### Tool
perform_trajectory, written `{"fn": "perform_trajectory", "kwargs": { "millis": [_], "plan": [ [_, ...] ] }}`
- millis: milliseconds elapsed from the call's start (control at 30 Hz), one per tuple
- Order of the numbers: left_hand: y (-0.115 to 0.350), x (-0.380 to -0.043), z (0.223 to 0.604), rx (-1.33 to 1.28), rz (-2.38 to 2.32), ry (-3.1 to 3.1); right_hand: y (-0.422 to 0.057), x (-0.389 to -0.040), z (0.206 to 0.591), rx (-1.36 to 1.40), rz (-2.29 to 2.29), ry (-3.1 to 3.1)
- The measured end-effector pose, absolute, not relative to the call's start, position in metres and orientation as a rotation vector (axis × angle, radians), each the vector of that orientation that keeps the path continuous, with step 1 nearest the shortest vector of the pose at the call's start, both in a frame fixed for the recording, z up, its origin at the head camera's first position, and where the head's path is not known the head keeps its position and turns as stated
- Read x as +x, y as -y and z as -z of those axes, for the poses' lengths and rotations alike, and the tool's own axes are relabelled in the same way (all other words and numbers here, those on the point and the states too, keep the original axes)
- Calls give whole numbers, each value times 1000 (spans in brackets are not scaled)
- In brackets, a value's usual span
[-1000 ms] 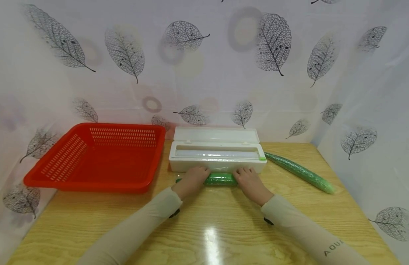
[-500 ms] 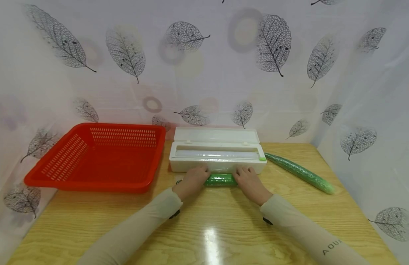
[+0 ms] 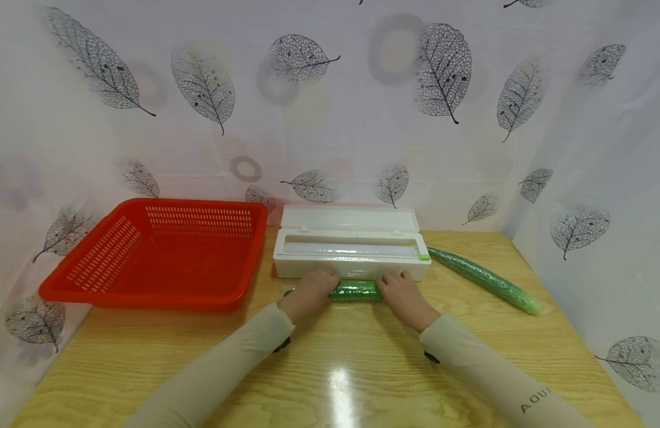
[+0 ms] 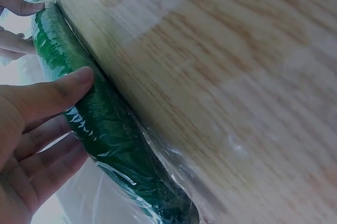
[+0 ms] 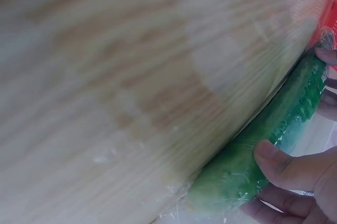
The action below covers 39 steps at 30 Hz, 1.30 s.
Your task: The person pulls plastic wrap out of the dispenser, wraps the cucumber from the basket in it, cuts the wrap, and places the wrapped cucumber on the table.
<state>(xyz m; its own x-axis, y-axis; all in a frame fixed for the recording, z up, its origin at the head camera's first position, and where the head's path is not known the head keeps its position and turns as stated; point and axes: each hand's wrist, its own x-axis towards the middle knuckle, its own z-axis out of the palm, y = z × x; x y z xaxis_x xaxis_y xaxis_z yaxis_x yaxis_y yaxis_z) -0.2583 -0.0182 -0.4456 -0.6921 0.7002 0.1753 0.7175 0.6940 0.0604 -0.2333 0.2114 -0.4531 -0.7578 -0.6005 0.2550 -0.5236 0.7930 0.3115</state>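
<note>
A green cucumber [image 3: 355,290] in clear plastic film lies crosswise in front of a white cling film box [image 3: 352,268]. My left hand [image 3: 312,292] holds its left part. In the left wrist view the thumb lies on the cucumber [image 4: 113,124], with fingers along the opposite side. Toward the other end, my right hand [image 3: 405,297] grips it. The right wrist view has that thumb pressed on the cucumber [image 5: 263,134] near its pale end, fingers curled beneath. Loose film edges stick out at the ends. In the head view the hands hide much of the cucumber.
The box lid [image 3: 349,217] stands up at the back, with a film roll [image 3: 351,248] inside. A red plastic basket [image 3: 153,301] sits at the left. Another cucumber [image 3: 485,277] lies slanted at the right of the wooden table [image 3: 287,380], before a leaf-patterned curtain.
Both hands stay nearly in place on the cucumber. Only the shine on its film and the bit of its left end in view shift slightly.
</note>
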Motion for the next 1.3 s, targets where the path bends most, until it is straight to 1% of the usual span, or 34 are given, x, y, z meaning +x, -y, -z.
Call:
{"fn": "perform_trajectory", "kwargs": {
  "millis": [267, 400, 667, 867, 1167, 1300],
  "plan": [
    [19, -261, 447, -1169, 137, 2750, -215, -235, 455, 857, 228, 2624],
    [22, -261, 448, -1166, 179, 2748, -222, -233, 452, 881, 41, 2709],
    [26, -258, 448, -1144, 324, 2820, -244, -230, 444, 865, -477, 2922],
    [26, -255, 444, -1105, 369, 2829, -265, -231, 432, 721, -534, 2881],
    [24, -256, 443, -1071, 383, 2858, -299, -246, 425, 497, -582, 2761],
    [15, -257, 438, -1094, 301, 2822, -312, -255, 423, 422, -602, 2786]
  ]
}}
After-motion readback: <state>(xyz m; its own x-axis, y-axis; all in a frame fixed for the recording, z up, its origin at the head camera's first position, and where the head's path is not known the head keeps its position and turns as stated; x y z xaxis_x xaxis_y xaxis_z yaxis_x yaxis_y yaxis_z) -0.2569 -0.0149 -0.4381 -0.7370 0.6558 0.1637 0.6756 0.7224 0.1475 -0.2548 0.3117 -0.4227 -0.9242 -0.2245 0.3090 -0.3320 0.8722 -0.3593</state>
